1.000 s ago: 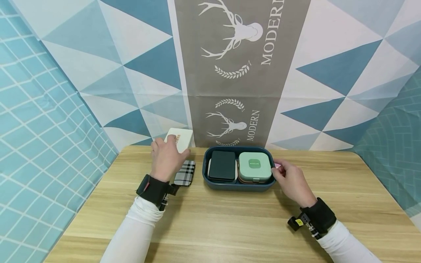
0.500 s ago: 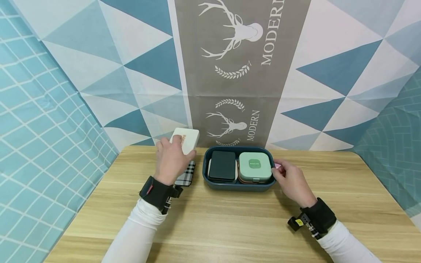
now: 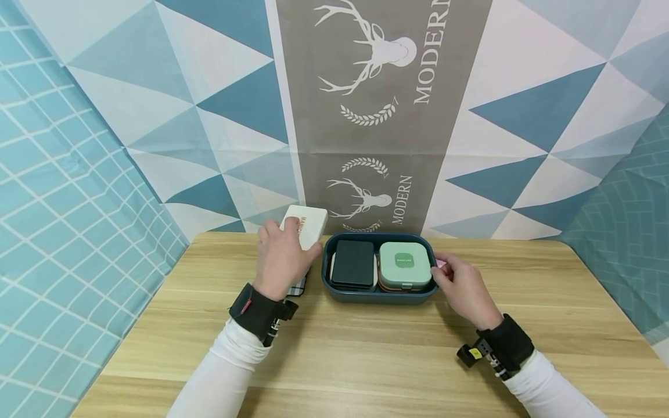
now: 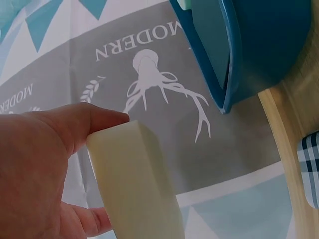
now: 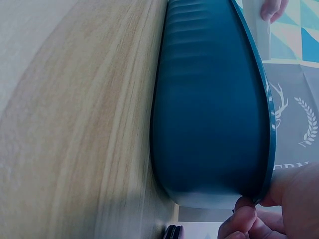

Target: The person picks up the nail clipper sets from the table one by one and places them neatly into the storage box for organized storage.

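My left hand [image 3: 282, 261] grips a white manicure case [image 3: 313, 223] by its edges, raised just left of the bin. Thumb and fingers press its opposite sides in the left wrist view, where the case [image 4: 132, 179] shows blank faces. The dark blue oblong bin [image 3: 378, 298] stands on the table. My right hand [image 3: 462, 290] pinches the rim at its right end; the right wrist view shows the fingertips at that rim. Inside the bin, a black case [image 3: 354, 263] lies at left and a mint green manicure case [image 3: 405, 264] at right, each over other flat items.
A black-and-white plaid case [image 3: 298, 287] lies on the wooden table [image 3: 355, 360], partly hidden under my left hand. A small pink item [image 3: 441, 263] shows behind my right fingers. The patterned backdrop [image 3: 366, 133] rises right behind the table's far edge.
My left hand has carried the white manicure case to the right, closer to the bin, and now covers more of the plaid case. My right hand has stayed at the bin's rim.
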`<state>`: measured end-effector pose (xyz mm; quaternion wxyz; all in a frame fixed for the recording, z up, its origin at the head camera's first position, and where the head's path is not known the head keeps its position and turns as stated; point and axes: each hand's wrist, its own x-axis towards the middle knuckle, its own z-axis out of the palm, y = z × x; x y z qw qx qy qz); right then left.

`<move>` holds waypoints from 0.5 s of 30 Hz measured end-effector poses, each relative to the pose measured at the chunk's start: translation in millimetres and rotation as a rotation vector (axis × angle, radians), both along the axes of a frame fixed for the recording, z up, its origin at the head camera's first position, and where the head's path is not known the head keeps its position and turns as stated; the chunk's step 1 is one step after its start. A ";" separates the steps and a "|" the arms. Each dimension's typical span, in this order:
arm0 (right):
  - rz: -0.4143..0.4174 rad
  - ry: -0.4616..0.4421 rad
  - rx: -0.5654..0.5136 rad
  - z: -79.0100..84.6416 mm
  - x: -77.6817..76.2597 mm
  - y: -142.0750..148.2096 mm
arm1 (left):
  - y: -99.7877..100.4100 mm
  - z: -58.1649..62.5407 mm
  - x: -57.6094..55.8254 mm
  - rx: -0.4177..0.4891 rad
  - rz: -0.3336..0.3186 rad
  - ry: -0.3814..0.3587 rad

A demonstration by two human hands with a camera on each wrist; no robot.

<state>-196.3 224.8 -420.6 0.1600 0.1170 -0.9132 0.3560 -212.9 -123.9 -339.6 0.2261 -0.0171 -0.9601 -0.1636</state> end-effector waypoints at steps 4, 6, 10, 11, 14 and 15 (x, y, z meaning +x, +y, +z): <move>0.003 -0.002 -0.002 -0.1 0.3 0.3 | 6.0 -1.4 1.5 -0.007 -0.018 0.019; 0.004 -0.005 -0.004 -0.6 0.4 0.2 | 9.5 -2.3 2.4 -0.009 -0.023 0.015; 0.002 -0.005 -0.001 -1.5 0.4 0.1 | 15.8 -3.8 3.9 -0.006 -0.027 -0.010; 0.002 -0.005 0.000 -1.4 0.5 0.0 | 17.1 -4.0 4.2 -0.004 -0.026 -0.014; -0.001 -0.005 0.002 -0.6 0.3 -0.2 | 20.2 -4.2 5.1 0.005 -0.022 -0.018; -0.001 -0.006 0.002 -0.4 0.1 -0.1 | 21.2 -4.4 5.4 0.004 -0.021 -0.016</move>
